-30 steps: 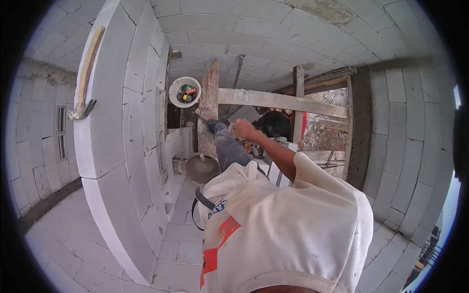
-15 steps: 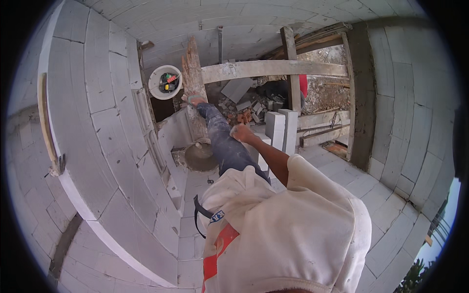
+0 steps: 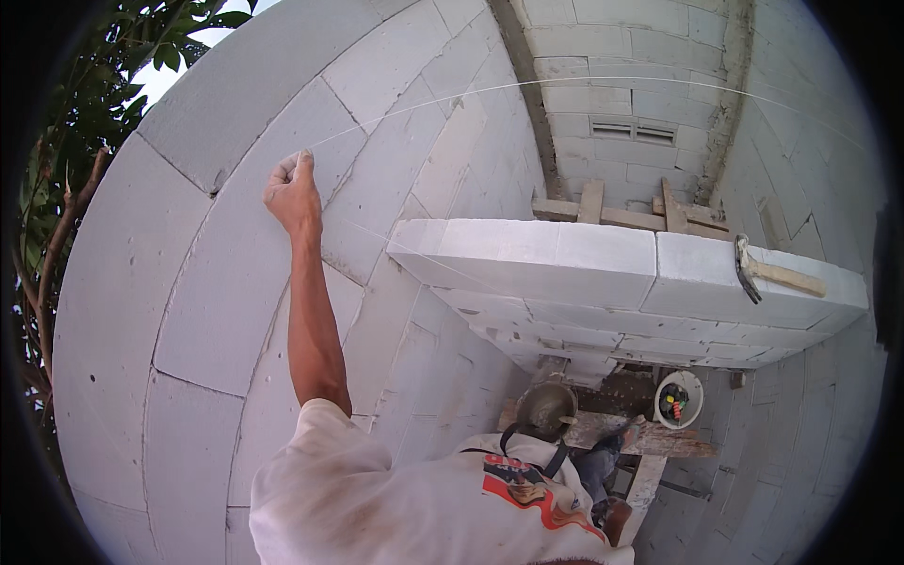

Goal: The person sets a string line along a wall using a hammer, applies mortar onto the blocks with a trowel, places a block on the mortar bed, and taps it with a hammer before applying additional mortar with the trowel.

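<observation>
My left hand (image 3: 294, 188) is raised on an outstretched arm in front of a pale block wall (image 3: 254, 235). Its fingers are pinched together around a thin white string (image 3: 414, 110). From the fingertips, that string runs in a long arc over to the far right. Below and to the right, a low block partition (image 3: 527, 247) juts out from the wall. A hammer (image 3: 747, 268) with a wooden handle lies on its top. I cannot see my right hand.
Down at the right stand a white bucket (image 3: 692, 400) holding small tools and a round grey mortar bowl (image 3: 546, 410), near rough planks (image 3: 650, 471). Timber pieces (image 3: 591, 202) lean behind the partition. Leafy branches (image 3: 66, 245) border the left edge.
The view has swung to the left, up to the block wall. My left arm has come into sight with string in its fingers. My right hand, previously near my leg, has dropped out of sight.
</observation>
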Demonstrator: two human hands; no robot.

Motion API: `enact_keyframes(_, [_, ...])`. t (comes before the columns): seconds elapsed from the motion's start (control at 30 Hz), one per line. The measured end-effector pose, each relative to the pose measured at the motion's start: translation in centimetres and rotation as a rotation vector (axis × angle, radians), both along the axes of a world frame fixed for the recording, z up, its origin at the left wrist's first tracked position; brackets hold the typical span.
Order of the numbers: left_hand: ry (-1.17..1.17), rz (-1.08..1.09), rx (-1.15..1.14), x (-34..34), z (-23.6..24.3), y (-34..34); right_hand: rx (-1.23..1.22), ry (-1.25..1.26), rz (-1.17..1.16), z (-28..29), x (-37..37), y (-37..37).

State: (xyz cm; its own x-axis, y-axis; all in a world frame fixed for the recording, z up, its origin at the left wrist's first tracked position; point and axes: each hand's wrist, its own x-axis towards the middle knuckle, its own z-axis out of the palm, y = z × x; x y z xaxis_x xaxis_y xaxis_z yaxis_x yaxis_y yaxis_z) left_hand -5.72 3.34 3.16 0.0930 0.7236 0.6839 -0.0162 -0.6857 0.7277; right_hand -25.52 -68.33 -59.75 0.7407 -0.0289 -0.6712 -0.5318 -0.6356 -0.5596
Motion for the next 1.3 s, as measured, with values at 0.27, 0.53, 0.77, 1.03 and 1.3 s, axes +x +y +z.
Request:
enact_keyframes(0.27, [0.063, 0.271, 0.106, -1.5, 2.0, 0.9, -0.149, 0.006, 0.289, 1.7, 6.9, -2.5])
enact_keyframes(0.53, [0.212, 0.491, 0.146, -2.2, 6.9, 2.7, -0.209, 0.028, 0.480, 0.6, 12.0, -6.5])
enact_keyframes(0.77, [0.376, 0.803, 0.220, -1.1, 7.5, 3.0, -0.223, 0.017, 0.606, -1.9, 17.5, -9.5])
enact_keyframes(1.03, [0.367, 0.877, 0.085, 0.5, 7.6, 3.4, -0.268, -0.070, 0.757, -4.7, 20.8, -12.7])
enact_keyframes(1.3, [0.566, 0.797, 0.186, -6.1, 6.0, 8.7, -0.463, -0.262, 0.847, -10.2, 18.2, -11.7])
